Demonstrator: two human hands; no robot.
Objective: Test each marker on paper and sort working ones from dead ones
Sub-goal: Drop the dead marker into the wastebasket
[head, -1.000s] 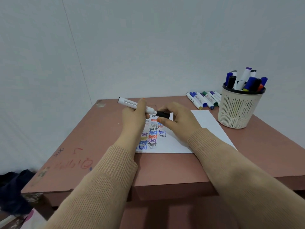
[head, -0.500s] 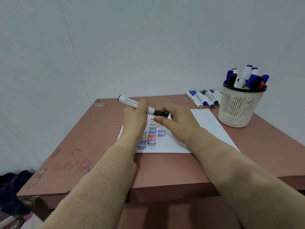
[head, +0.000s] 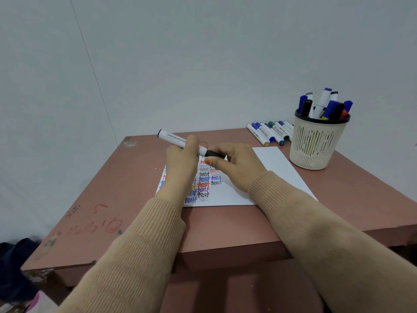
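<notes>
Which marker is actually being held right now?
The black-capped white marker over the paper: left hand grips its barrel, right hand pinches the cap. The rest lie in a row or stand in the cup.

A white whiteboard marker (head: 172,138), black cap (head: 213,153) at its right end, is held nearly level just above the far edge of the paper (head: 270,163), whose left part carries coloured "test" words. A row of capped markers (head: 269,133) lies beyond the paper's far right corner. Further markers (head: 322,105) stand in a slotted cup (head: 316,145) to its right.

free: table (head: 126,199) left of paper (head: 277,168) | blocked: cup (head: 316,145), marker row (head: 268,132) far right
</notes>
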